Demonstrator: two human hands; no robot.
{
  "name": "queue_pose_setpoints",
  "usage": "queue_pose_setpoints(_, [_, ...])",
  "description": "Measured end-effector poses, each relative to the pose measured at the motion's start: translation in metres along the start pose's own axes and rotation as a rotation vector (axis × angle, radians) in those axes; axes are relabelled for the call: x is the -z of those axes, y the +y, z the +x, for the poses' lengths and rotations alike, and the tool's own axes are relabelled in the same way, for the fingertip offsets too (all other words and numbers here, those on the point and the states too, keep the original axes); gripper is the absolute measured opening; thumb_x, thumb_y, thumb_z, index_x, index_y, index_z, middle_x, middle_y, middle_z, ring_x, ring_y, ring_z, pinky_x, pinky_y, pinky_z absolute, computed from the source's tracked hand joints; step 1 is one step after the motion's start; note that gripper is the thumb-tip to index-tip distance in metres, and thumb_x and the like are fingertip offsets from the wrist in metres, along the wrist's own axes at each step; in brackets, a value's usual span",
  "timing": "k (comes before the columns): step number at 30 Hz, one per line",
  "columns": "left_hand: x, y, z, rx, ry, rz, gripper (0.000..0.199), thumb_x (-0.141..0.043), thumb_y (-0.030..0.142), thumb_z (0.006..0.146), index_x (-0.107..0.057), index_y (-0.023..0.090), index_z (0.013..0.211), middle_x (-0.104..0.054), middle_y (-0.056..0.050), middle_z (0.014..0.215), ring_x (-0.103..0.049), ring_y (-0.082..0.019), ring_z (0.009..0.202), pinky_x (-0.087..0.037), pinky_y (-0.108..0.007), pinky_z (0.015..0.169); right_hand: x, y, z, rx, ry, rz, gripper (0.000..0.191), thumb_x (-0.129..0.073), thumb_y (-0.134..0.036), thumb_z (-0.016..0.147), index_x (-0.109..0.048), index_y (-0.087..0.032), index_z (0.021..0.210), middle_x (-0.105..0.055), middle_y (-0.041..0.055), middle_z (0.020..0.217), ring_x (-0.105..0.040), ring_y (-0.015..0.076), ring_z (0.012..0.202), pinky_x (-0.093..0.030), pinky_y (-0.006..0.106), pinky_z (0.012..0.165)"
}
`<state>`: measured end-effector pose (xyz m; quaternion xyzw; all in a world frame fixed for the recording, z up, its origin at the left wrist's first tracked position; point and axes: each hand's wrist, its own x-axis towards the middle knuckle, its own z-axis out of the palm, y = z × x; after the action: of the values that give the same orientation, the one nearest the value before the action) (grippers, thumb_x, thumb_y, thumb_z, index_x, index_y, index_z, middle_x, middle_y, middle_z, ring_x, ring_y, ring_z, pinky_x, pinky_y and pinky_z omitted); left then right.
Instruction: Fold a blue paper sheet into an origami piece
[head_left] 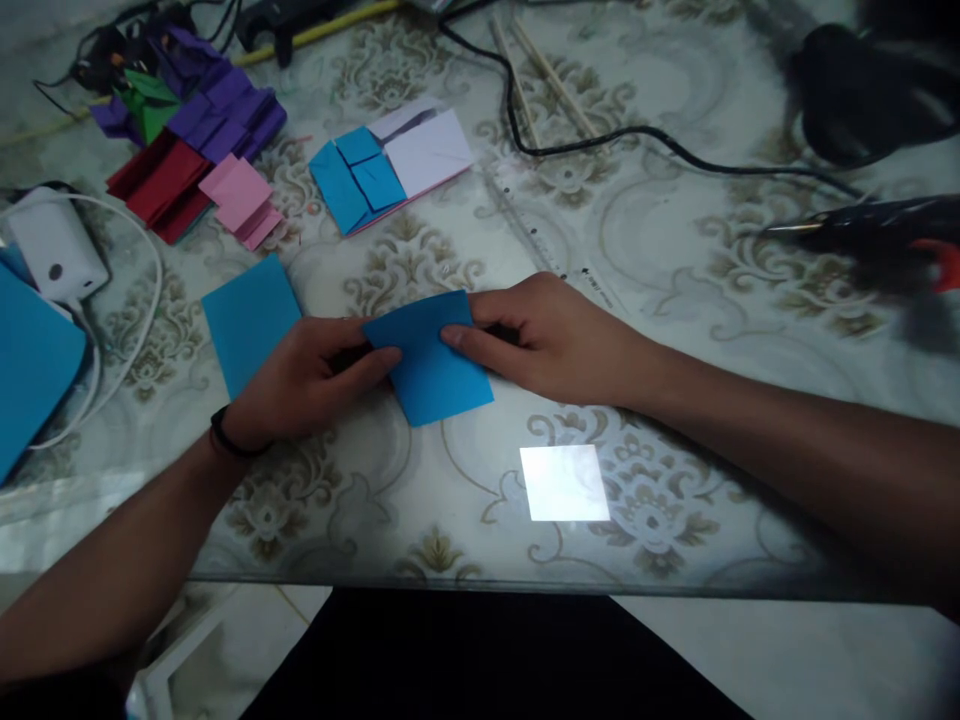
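Between my hands, slightly raised off the table, is a blue sheet of paper (437, 365). My left hand (311, 375), with a dark band at the wrist, pinches its left edge, thumb on top. On the opposite edge my right hand (536, 335) grips it the same way; the fingers beneath are hidden. A second blue paper piece (251, 318) lies flat beyond my left hand, partly covered by it. Farther back rests a folded blue and white paper piece (390, 165).
Folded purple paper (225, 115), dark red paper (161, 185) and pink paper (241, 200) lie at the back left. A white device (56, 245) with a cable is at left. A transparent ruler (544, 240), wooden sticks (551, 75) and a black cable (652, 133) lie beyond my right hand.
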<state>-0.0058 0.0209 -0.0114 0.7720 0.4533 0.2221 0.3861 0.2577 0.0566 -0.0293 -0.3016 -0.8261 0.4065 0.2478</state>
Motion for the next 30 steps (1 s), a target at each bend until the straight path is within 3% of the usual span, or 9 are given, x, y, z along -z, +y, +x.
queue_pose_setpoints(15, [0.0021, 0.0035, 0.0033, -0.133, -0.004, 0.006, 0.028, -0.067, 0.023, 0.102, -0.064, 0.016, 0.075, -0.056, 0.006, 0.064, -0.041, -0.006, 0.055, -0.032, -0.019, 0.046, 0.0009, -0.0008, -0.0003, 0.003, -0.001, -0.016, 0.038, -0.054, -0.036, 0.105, -0.055, -0.017, 0.072, -0.048, -0.0054, 0.058, -0.043, 0.0068, 0.054, -0.028, 0.024, 0.054])
queue_pose_setpoints(22, [0.0014, 0.0007, 0.0010, -0.102, 0.000, 0.026, 0.022, -0.067, 0.026, 0.102, -0.070, 0.016, 0.082, -0.067, 0.004, 0.071, -0.053, -0.007, 0.060, -0.040, -0.018, 0.053, 0.0000, 0.0014, -0.0004, 0.005, -0.010, 0.000, 0.039, -0.054, -0.037, 0.105, -0.052, -0.018, 0.071, -0.048, -0.0054, 0.058, -0.042, 0.0074, 0.054, -0.027, 0.026, 0.055])
queue_pose_setpoints(30, [-0.0004, 0.0033, 0.0024, -0.061, 0.014, 0.016, 0.027, -0.067, 0.027, 0.099, -0.065, 0.018, 0.074, -0.058, 0.005, 0.063, -0.045, -0.008, 0.054, -0.034, -0.022, 0.048, 0.0005, -0.0015, -0.0011, -0.033, -0.016, 0.011, 0.039, -0.054, -0.037, 0.105, -0.049, -0.019, 0.070, -0.046, -0.0049, 0.057, -0.040, 0.0090, 0.055, -0.028, 0.028, 0.056])
